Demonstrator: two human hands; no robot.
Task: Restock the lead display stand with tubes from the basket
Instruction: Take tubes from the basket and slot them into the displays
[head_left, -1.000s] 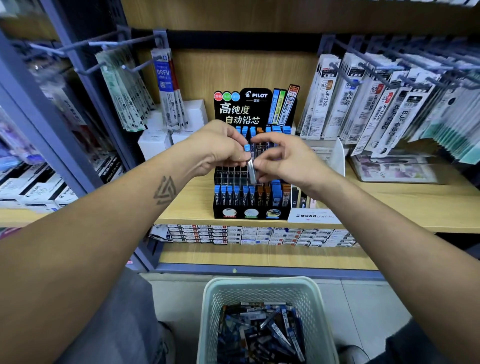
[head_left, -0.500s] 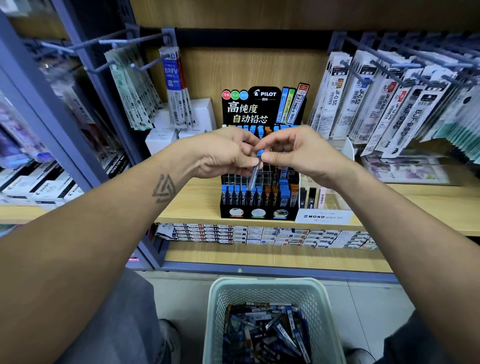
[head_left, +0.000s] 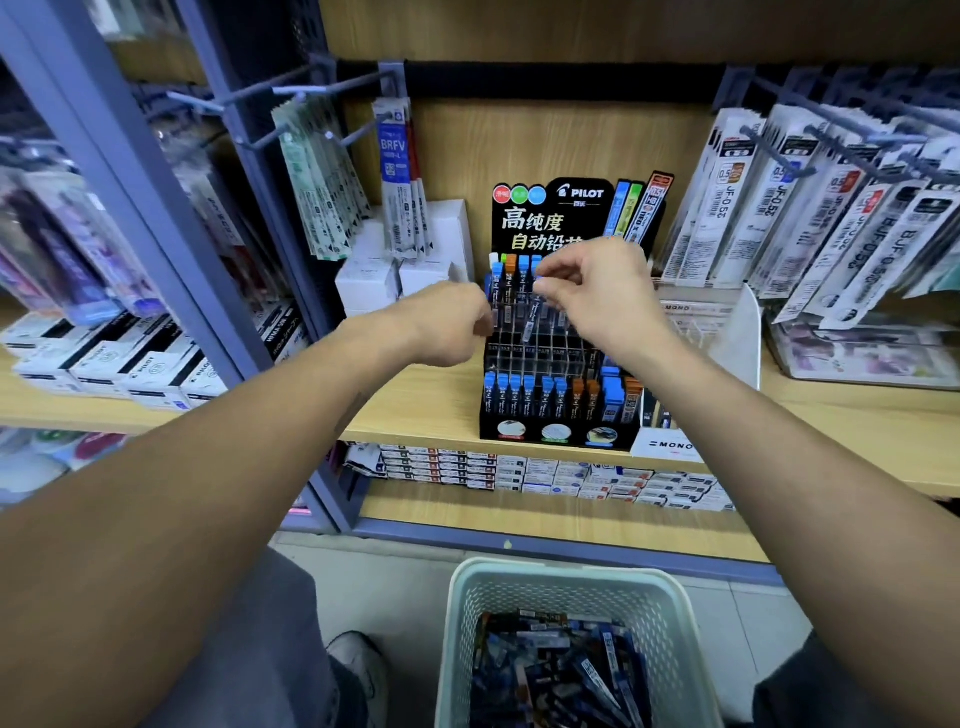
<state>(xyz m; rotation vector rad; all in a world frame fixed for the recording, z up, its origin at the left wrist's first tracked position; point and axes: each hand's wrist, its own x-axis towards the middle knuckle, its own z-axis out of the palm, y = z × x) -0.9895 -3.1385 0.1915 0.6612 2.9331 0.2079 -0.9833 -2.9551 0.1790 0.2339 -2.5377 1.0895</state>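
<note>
Shelf crowded: right hand (head_left: 597, 291) pinches a tube (head_left: 531, 325) over the stand (head_left: 558, 364), left hand (head_left: 447, 325) loosely curled, seemingly empty — misaligned, it could jam against a slot wall.

The right hand (head_left: 597, 291) pinches 1 lead tube (head_left: 532, 321) over the display stand (head_left: 558, 364); the left hand (head_left: 447, 327) hangs curled just beside it.
</note>
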